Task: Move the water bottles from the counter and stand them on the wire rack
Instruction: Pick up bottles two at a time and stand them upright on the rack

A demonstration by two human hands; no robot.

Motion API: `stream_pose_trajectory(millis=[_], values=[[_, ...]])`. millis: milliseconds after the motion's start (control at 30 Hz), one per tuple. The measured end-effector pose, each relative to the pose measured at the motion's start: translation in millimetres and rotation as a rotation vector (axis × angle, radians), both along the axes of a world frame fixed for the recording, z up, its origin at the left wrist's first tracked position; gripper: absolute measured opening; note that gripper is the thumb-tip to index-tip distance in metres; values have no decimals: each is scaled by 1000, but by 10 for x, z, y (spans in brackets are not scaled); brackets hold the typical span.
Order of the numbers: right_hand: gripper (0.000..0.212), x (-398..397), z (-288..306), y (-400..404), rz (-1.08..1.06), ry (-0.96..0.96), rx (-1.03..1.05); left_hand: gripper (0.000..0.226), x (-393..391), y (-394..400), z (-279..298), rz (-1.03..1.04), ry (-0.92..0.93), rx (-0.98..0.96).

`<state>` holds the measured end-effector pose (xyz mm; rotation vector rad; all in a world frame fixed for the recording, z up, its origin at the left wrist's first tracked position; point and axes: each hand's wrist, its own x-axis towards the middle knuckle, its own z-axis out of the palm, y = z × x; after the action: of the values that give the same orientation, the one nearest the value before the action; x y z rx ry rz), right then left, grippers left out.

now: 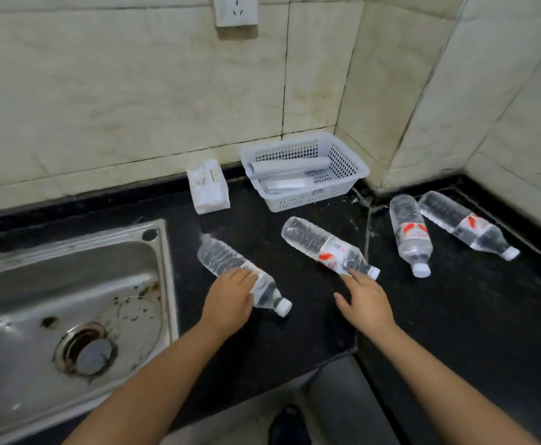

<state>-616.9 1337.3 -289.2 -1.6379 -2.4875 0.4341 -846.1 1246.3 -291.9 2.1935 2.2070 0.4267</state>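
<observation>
Several clear water bottles with red-and-white labels and white caps lie on their sides on the black counter [295, 332]. My left hand [229, 300] lies over the leftmost bottle [221, 258], fingers curled across its label; the bottle still rests on the counter. My right hand [367, 303] is spread open, its fingertips touching the neck end of the second bottle [314, 240]. Two more bottles, one [408, 232] beside the other [461, 221], lie to the right near the corner. No wire rack is in view.
A steel sink [70, 300] fills the left side beside my left arm. A white plastic basket [307, 195] with rolled items and a white packet [208, 186] stand against the tiled back wall. The counter turns a corner on the right.
</observation>
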Motion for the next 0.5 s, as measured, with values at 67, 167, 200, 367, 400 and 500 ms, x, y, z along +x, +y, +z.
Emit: stream_pose_trajectory(millis=[67, 167, 200, 367, 400, 500], values=[[44, -76, -92, 282, 29, 50, 27, 30, -69, 146, -107, -81, 31, -61], [57, -256, -210, 647, 89, 13, 40, 54, -189, 343, -118, -183, 88, -252], [64, -338, -221, 761, 96, -9, 51, 68, -221, 412, -85, -219, 78, -343], [72, -663, -195, 1107, 72, -168, -80, 76, -396, 660, -93, -291, -19, -597], [72, -692, -206, 1132, 80, -185, -85, 68, -429, 674, -114, -318, 1, -561], [69, -714, -174, 1193, 105, -193, -122, 52, -518, 744, -175, -399, -2, -460]])
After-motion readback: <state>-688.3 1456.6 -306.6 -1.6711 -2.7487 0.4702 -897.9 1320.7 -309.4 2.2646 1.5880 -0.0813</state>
